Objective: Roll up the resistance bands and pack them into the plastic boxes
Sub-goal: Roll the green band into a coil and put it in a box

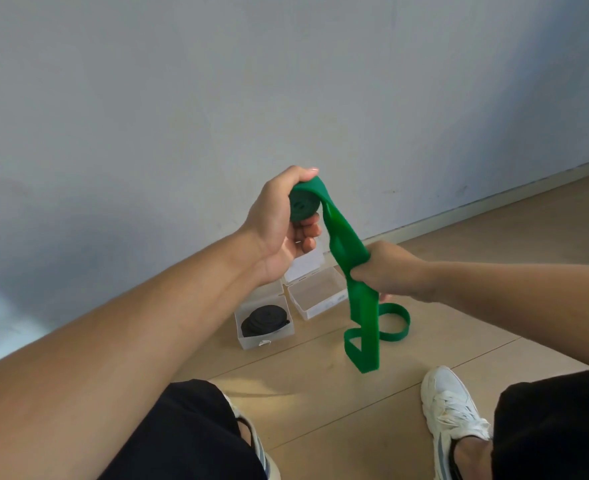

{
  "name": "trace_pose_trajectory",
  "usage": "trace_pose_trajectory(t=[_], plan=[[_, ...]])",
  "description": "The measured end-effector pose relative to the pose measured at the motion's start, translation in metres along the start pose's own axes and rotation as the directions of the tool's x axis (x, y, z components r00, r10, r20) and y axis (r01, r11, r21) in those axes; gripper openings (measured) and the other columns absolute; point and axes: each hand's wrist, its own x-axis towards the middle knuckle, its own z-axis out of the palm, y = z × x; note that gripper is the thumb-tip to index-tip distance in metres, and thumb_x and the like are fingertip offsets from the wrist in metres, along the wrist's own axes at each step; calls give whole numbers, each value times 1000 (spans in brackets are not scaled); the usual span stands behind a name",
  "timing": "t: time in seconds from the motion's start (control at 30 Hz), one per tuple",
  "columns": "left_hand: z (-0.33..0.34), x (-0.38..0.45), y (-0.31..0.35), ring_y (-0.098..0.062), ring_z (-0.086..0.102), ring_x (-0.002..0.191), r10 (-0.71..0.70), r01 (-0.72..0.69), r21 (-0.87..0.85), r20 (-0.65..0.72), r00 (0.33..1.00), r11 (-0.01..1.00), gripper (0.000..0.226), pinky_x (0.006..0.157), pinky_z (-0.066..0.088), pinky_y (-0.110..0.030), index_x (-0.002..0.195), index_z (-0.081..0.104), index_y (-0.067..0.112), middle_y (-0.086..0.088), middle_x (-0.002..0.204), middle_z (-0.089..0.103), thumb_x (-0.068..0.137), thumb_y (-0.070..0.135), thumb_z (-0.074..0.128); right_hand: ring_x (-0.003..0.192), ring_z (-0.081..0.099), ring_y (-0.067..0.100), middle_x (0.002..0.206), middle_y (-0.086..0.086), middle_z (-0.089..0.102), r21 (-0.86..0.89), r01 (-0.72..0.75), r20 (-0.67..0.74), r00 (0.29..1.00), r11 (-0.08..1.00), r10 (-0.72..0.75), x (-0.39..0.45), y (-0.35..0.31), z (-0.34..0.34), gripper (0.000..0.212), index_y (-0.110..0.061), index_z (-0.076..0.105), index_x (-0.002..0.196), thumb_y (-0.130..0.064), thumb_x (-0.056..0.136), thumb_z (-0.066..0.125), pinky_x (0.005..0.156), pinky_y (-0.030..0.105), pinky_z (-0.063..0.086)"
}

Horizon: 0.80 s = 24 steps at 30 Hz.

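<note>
Knees in black shorts fill the bottom corners, with a white sneaker (454,407) on the wooden floor (320,393) by the right knee and another shoe (251,441) half hidden by the left. Above them hangs the loose tail of a green band (364,327), its free end curling into a loop just over the floor. The right hand (386,271) has its grip pinched round the band's middle, the strip bunched where the fingers close. From there the band rises to the left hand (279,223), held higher, whose grip is curled round the rolled part (303,206), thumb on top and fingers under. Beyond the hands, two clear boxes sit on the floor side by side near the wall (182,98): the left box (265,323) holds a coiled black band (263,320), the right box (315,294) stands open, its lid tilted back
</note>
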Motion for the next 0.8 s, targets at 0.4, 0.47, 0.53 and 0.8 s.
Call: trace_pose_trajectory(t=[0.4, 0.47, 0.53, 0.8], plan=[[-1, 5, 2, -16, 56, 56, 129, -127, 26, -112, 985, 992, 24, 57, 43, -30, 79, 59, 20, 2, 68, 54, 90, 42, 63, 98, 74, 26, 107, 4, 75, -57, 37, 454, 891, 998, -7, -2, 5, -36, 31, -12, 72, 105, 1, 96, 45, 65, 37, 60], [0, 5, -4, -16, 60, 60, 136, -123, 123, -108, 985, 985, 26, 60, 46, -31, 79, 62, 20, 1, 69, 57, 88, 44, 65, 99, 72, 24, 120, 2, 68, -171, 59, 224, 974, 983, -19, 9, 14, -35, 30, -22, 67, 119, -11, 100, 46, 70, 38, 61], [0, 6, -9, -16, 64, 65, 129, -97, 244, -122, 984, 965, 29, 64, 47, -31, 82, 67, 19, 1, 73, 60, 84, 49, 67, 99, 68, 23, 118, 4, 68, -317, 39, -25, 998, 948, -50, 17, 21, -44, 32, -31, 65, 113, -12, 99, 43, 82, 40, 59], [-2, 9, -13, -14, 60, 57, 75, -45, 252, -111, 991, 967, 28, 60, 46, -29, 82, 63, 20, 4, 63, 57, 86, 47, 67, 110, 63, 26, 133, 6, 62, -365, -38, -27, 999, 930, 30, 8, 29, -53, 64, -20, 55, 139, -30, 82, 83, 89, 31, 52]])
